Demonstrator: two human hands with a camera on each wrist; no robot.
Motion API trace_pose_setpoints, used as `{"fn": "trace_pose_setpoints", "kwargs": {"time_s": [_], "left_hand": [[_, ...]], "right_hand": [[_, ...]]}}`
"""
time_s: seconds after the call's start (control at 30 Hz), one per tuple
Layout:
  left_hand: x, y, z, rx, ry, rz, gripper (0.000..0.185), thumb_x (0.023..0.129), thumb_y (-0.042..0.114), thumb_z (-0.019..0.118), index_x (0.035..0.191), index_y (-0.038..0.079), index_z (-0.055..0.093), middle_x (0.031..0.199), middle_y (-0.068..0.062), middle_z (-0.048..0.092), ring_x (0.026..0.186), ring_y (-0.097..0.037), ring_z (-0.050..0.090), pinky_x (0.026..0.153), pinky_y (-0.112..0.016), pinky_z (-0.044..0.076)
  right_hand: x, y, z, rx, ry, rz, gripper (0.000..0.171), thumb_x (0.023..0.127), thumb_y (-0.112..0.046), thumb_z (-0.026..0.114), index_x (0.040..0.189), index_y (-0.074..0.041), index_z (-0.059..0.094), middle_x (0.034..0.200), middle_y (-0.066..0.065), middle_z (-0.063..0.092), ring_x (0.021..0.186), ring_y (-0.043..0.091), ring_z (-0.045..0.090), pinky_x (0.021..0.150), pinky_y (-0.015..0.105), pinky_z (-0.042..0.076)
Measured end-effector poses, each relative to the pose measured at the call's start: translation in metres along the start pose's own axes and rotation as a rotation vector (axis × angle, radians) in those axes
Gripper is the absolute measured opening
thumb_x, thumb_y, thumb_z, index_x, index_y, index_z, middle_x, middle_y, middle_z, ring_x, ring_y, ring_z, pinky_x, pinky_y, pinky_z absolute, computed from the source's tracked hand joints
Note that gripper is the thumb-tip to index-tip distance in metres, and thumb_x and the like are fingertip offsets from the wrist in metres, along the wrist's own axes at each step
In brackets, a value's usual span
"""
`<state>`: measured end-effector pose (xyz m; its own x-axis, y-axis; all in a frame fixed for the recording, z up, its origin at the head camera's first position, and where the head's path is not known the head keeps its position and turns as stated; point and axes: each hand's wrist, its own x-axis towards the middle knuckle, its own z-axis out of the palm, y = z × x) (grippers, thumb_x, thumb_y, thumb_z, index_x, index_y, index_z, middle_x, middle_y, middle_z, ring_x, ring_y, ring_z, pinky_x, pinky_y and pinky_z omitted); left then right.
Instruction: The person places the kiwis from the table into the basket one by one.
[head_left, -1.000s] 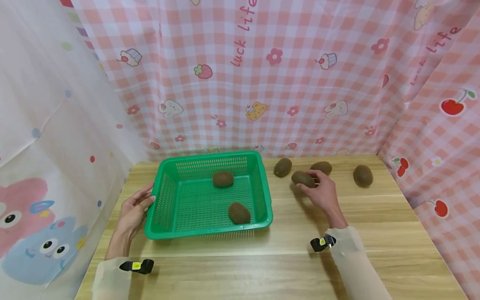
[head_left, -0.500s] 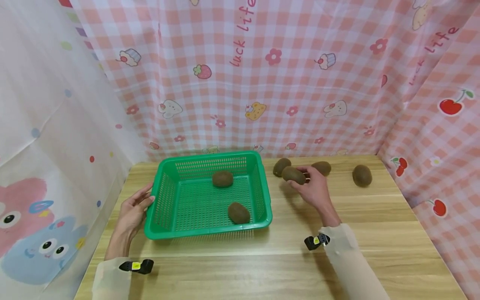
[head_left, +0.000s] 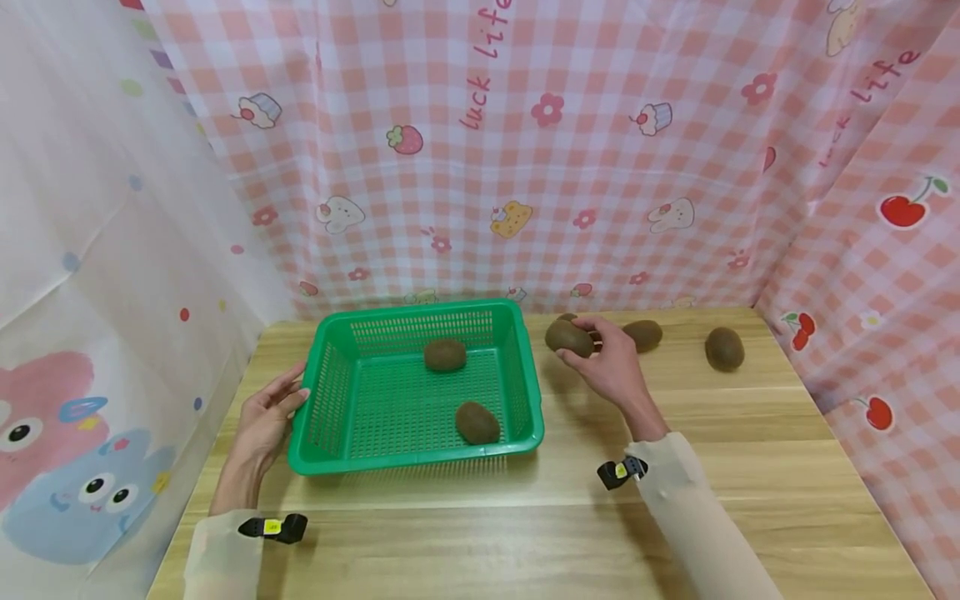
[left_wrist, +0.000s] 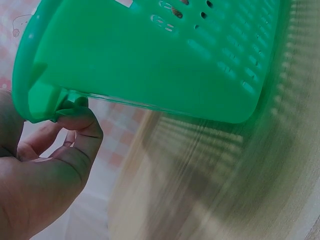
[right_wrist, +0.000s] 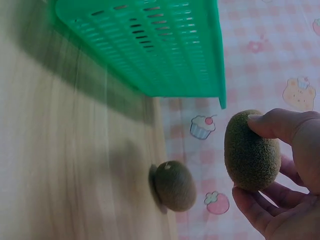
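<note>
My right hand [head_left: 611,362] grips a brown fuzzy kiwi [head_left: 569,338] between thumb and fingers. In the right wrist view this kiwi [right_wrist: 251,151] is held up off the table, beyond the right side of the green basket [right_wrist: 155,55]. Behind it in the head view, another kiwi [head_left: 567,317] on the table is mostly hidden. My left hand [head_left: 266,421] holds the left rim of the basket [head_left: 416,467], thumb and fingers pinching the rim in the left wrist view. Inside the basket lie two kiwis, one kiwi [head_left: 446,356] towards the back and one kiwi [head_left: 477,423] near the front right.
Two more kiwis rest on the wooden table [head_left: 480,542] at the right: one kiwi [head_left: 643,335] just beyond my right hand and one kiwi [head_left: 724,349] farther right. A pink checked curtain [head_left: 450,183] hangs along the table's back edge, with a white patterned one [head_left: 112,250] at left.
My right hand has carried its kiwi leftwards and a little up in the view, towards the basket, so it now covers much of the kiwi behind. The left hand has stayed at the rim.
</note>
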<state>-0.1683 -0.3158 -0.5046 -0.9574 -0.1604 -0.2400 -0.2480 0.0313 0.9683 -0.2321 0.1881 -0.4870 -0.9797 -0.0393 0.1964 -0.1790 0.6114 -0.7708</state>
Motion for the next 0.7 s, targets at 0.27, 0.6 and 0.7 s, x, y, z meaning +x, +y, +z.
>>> {"fn": "trace_pose_setpoints", "kwargs": {"time_s": [0.27, 0.6, 0.7], "left_hand": [[-0.001, 0.001, 0.001, -0.008, -0.002, 0.000, 0.063, 0.103, 0.015, 0.063, 0.160, 0.009, 0.037, 0.110, 0.016, 0.060, 0.097, 0.001, 0.061, 0.077, -0.016, 0.059], [-0.003, 0.000, -0.001, -0.048, -0.013, 0.004, 0.063, 0.102, 0.014, 0.064, 0.159, 0.008, 0.037, 0.111, 0.015, 0.061, 0.096, 0.001, 0.062, 0.078, -0.017, 0.059], [-0.002, 0.000, 0.001, -0.041, -0.012, -0.001, 0.064, 0.102, 0.014, 0.065, 0.159, 0.010, 0.037, 0.111, 0.016, 0.061, 0.097, 0.001, 0.062, 0.078, -0.017, 0.059]], "right_hand": [[0.008, -0.016, 0.007, 0.016, -0.007, -0.075, 0.050, 0.086, -0.017, 0.084, 0.130, -0.003, 0.065, 0.127, 0.020, 0.067, 0.111, 0.037, 0.064, 0.094, 0.054, 0.057], [0.013, -0.035, 0.017, -0.014, -0.048, -0.084, 0.053, 0.088, -0.025, 0.082, 0.135, -0.006, 0.064, 0.128, 0.016, 0.066, 0.115, 0.034, 0.062, 0.096, 0.049, 0.054], [0.014, -0.039, 0.019, -0.017, -0.065, -0.088, 0.053, 0.089, -0.025, 0.081, 0.135, -0.006, 0.064, 0.129, 0.015, 0.066, 0.114, 0.033, 0.062, 0.095, 0.049, 0.054]]}}
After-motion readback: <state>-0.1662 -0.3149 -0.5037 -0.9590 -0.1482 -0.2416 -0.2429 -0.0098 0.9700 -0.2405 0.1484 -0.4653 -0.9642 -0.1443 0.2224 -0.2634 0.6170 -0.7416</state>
